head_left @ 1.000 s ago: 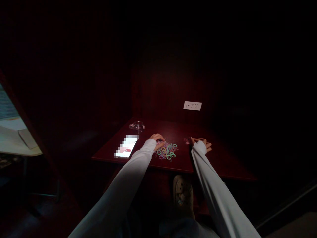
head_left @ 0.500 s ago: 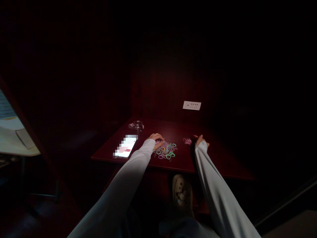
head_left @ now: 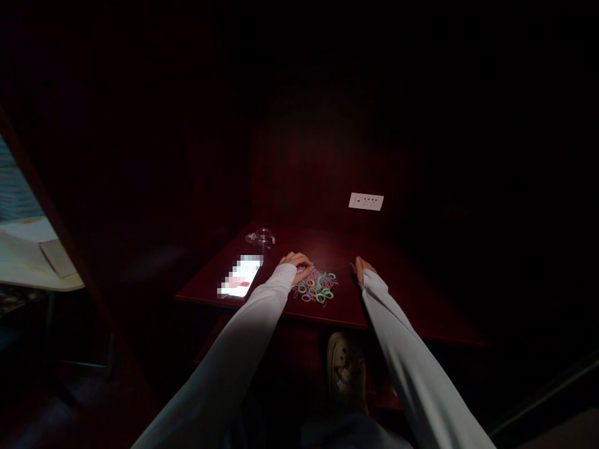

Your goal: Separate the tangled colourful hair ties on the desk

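Observation:
A pile of small coloured hair ties [head_left: 318, 287], green, purple, yellow and pink, lies on the dark red table [head_left: 341, 315]. My left hand [head_left: 298, 265] rests at the pile's upper left edge, its fingers curled down onto the ties; what is between the fingertips is too small to tell. To the right of the pile, my right hand [head_left: 362, 269] is on the table over a small pink bunch [head_left: 352, 267], which it mostly covers. The fingers of that hand look bent, and their tips are hidden.
A lit phone [head_left: 242, 276] lies left of my left forearm. Behind it stands a clear glass container [head_left: 263, 237] with small pink pieces beside it. A white socket plate [head_left: 366, 201] is on the back wall. Below the table is a clog [head_left: 345, 365].
My right hand has moved left onto the pink bunch, which showed uncovered before. My left hand has stayed at the pile. The whole view has shifted slightly.

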The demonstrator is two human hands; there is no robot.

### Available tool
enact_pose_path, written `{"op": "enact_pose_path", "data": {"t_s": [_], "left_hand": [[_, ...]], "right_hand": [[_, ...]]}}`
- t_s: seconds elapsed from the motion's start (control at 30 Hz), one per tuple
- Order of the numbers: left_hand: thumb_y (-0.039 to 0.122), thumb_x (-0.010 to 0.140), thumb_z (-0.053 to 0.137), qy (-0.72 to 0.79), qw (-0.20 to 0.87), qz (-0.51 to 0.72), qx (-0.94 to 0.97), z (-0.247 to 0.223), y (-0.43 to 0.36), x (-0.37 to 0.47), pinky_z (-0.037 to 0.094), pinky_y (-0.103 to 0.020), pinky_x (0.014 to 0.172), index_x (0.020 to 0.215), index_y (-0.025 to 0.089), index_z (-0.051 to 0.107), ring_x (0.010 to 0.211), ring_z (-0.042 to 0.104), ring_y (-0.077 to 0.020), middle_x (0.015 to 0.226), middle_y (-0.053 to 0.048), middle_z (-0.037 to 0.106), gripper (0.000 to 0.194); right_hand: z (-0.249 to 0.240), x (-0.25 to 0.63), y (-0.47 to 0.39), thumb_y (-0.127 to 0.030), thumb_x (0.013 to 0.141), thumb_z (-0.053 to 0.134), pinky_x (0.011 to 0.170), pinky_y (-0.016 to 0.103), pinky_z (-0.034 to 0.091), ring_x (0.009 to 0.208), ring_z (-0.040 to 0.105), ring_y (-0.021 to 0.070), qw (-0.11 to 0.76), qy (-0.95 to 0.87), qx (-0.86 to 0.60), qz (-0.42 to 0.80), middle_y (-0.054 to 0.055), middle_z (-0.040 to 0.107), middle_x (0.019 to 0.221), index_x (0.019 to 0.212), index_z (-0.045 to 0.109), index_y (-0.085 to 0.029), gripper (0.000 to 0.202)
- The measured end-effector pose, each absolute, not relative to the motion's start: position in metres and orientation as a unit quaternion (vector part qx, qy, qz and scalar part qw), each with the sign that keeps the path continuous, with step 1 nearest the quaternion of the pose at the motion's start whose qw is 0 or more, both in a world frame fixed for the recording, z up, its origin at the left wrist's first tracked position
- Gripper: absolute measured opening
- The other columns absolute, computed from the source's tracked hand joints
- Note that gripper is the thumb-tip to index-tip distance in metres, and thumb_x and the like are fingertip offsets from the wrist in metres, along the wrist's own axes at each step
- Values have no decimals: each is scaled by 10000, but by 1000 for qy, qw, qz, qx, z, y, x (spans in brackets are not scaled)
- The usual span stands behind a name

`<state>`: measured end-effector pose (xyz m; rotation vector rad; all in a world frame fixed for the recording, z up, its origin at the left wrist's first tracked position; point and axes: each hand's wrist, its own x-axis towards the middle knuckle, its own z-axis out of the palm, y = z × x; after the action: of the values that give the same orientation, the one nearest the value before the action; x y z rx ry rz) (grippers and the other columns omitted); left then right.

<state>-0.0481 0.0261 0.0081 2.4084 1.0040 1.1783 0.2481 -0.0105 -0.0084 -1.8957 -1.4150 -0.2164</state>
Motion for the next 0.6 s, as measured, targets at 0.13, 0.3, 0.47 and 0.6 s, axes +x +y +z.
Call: {"op": "enact_pose_path", "data": {"t_s": [0.13,0.3,0.47,0.6], "left_hand": [[294,895,751,334,141,410,837,6,29,-48,470,-354,978,909,272,770,1011,640,-206,1095,10,787,33],[276,891,751,319,144,412,841,4,31,-49,473,-355,1005,899,276,767,1014,648,-203,1078,13,783,18],[283,904,731,317,142,415,841,2,32,-50,487,-356,984,913,270,771,1000,639,-207,1080,0,778,43],[292,906,732,319,147,410,842,3,32,-50,492,-363,980,915,266,778,995,638,-213,1092,-9,774,54]], "right_hand": [[-8,240,-18,-524,1026,432,1150,481,429,1296,597,307,336,-585,-736,-64,125,718,1356,1246,785,-254,496],[-9,232,-25,-530,971,569,1217,563,343,1344,526,312,349,-620,-694,-112,68,745,1300,1017,840,-307,354],[-10,235,-28,-457,999,509,1180,553,380,1329,516,333,349,-609,-696,-155,115,749,1270,968,844,-229,406],[-5,234,-32,-435,1028,448,1109,544,424,1280,530,346,338,-586,-712,-188,155,750,1230,959,838,-201,460]]}}
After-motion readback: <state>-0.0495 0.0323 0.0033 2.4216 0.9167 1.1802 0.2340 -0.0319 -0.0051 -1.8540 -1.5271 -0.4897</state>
